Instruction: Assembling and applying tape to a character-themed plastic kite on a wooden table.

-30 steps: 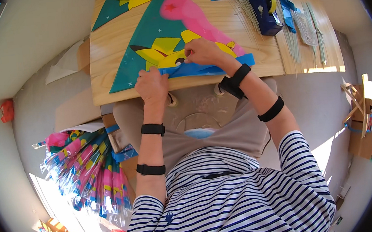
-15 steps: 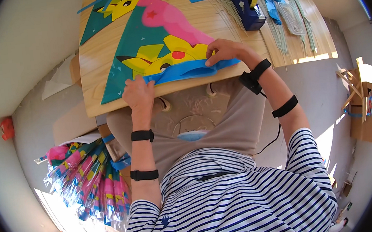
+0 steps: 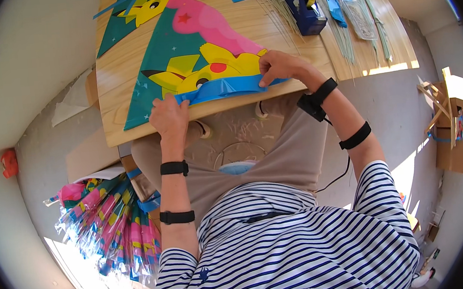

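A triangular kite sail [image 3: 161,42] in green, pink and yellow, printed with a cartoon animal, lies on the table in front of me. Across its near edge runs a blue fabric strip [image 3: 225,88]. My left hand [image 3: 168,117] is closed on the strip's left end, at the table's front edge. Toward the other end, my right hand [image 3: 280,66] pinches the strip between thumb and fingers. Between my hands the strip stretches nearly straight, covering the lower part of the yellow face.
A second printed sail [image 3: 143,13] lies at the far left of the wooden table [image 3: 312,53]. A blue tape dispenser [image 3: 305,12], thin pale rods [image 3: 344,44] and a clear plastic bag [image 3: 360,19] sit at the right. Wrapped colourful bundles [image 3: 113,222] are on my left.
The blue strip was loosely folded with a gap in it; now it is flatter and tauter between my hands. Both hands keep nearly the same places.
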The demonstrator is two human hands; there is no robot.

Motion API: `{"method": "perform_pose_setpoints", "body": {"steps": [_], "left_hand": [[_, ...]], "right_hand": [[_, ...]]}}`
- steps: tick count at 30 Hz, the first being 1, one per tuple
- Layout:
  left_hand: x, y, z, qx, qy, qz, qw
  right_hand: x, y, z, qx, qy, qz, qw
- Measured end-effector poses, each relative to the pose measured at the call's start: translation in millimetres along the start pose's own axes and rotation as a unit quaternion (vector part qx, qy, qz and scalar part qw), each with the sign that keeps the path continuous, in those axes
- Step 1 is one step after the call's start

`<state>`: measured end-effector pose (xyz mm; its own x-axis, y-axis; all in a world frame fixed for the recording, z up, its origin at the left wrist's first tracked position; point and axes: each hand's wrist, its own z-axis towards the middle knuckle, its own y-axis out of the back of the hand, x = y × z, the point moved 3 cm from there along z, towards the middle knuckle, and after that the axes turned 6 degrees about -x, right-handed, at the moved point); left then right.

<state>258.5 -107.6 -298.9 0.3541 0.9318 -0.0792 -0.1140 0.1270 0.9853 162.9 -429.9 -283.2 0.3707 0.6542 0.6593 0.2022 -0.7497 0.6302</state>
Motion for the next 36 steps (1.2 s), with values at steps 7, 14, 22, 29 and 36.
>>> {"method": "perform_pose_setpoints", "body": {"steps": [7, 14, 22, 29, 36], "left_hand": [[1, 0, 0, -0.005, -0.005, -0.001, 1.0], [0, 1, 0, -0.001, -0.003, -0.001, 1.0], [2, -1, 0, -0.003, -0.002, -0.006, 1.0], [-1, 2, 2, 0.007, 0.004, -0.017, 1.0], [2, 3, 3, 0.027, 0.022, -0.02, 0.999]], "right_hand": [[9, 2, -7, -0.025, 0.008, 0.041, 0.999], [10, 4, -8, -0.006, -0.072, 0.106, 0.992], [-7, -3, 9, -0.079, -0.056, 0.063, 0.993], [-13, -20, 8, -0.233, 0.055, -0.085, 0.967], [-4, -22, 3, -0.21, 0.074, -0.086, 0.971]]}}
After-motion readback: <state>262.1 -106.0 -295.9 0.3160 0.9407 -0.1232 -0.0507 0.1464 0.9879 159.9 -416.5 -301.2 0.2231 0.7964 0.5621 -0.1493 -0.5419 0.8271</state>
